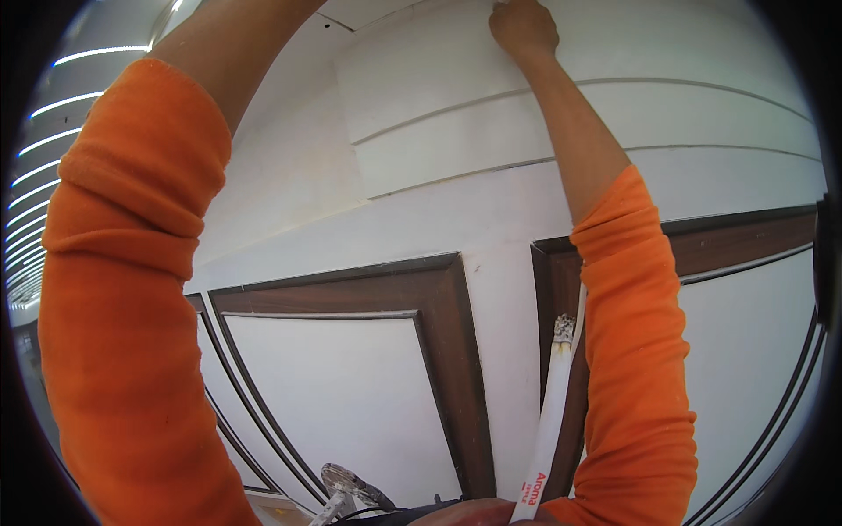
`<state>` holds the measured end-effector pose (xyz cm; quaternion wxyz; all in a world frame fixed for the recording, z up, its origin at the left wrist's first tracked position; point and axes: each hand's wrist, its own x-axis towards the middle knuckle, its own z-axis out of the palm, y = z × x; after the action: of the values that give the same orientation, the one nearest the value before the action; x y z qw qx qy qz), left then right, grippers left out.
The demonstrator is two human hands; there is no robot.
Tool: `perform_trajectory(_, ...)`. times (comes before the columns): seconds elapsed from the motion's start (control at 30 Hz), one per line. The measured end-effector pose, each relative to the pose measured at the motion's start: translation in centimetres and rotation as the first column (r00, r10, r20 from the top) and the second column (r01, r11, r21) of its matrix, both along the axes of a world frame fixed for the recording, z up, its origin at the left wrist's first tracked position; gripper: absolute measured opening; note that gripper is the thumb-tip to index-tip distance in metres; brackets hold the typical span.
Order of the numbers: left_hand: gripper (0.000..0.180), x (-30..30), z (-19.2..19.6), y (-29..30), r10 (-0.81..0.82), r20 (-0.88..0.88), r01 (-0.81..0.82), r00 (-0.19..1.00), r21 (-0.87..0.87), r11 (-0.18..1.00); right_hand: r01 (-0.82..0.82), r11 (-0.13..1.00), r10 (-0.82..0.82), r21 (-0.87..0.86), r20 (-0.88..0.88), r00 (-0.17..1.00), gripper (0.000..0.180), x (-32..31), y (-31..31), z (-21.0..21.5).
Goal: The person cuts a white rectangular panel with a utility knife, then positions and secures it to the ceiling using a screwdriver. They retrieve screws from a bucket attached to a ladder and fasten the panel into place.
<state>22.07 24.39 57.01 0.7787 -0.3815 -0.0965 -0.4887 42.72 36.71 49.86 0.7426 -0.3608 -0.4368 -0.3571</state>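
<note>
Right hand (pixel 524 26) raised high, fingers bunched and pressed against the white grooved wall panel (pixel 456 114) near its top edge, left hand out of view above (its grip untellable), orange sleeves (pixel 132 307), white caulk tube (pixel 550 421) upright below, brown-framed panels (pixel 351 289) behind.

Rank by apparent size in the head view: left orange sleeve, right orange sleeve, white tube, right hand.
1. Left orange sleeve, though nearness to the camera inflates it.
2. Right orange sleeve.
3. White tube.
4. Right hand.
</note>
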Motion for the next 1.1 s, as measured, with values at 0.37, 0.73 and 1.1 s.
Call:
perform_trajectory(0.37, 0.101, -1.2, -1.0, 1.0, 0.107, 0.017, -0.107, 0.994, 0.036, 0.994, -0.099, 0.962, 0.076, 0.254, 0.100, 0.992, 0.043, 3.9, -1.3, 1.1)
perform_trajectory(0.73, 0.101, -0.7, -0.8, 0.1, 0.096, -0.003, -0.096, 0.995, -0.035, 0.995, -0.151, 0.922, 0.155, 0.357, 0.018, 0.988, 0.054, 2.8, -0.1, 3.8)
perform_trajectory(1.1, 0.094, -1.1, -1.4, 2.1, 0.012, -0.077, -0.005, 0.997, 0.090, 0.996, -0.257, 0.872, 0.244, 0.415, 0.086, 0.966, 0.066, 1.8, 1.3, 1.7)
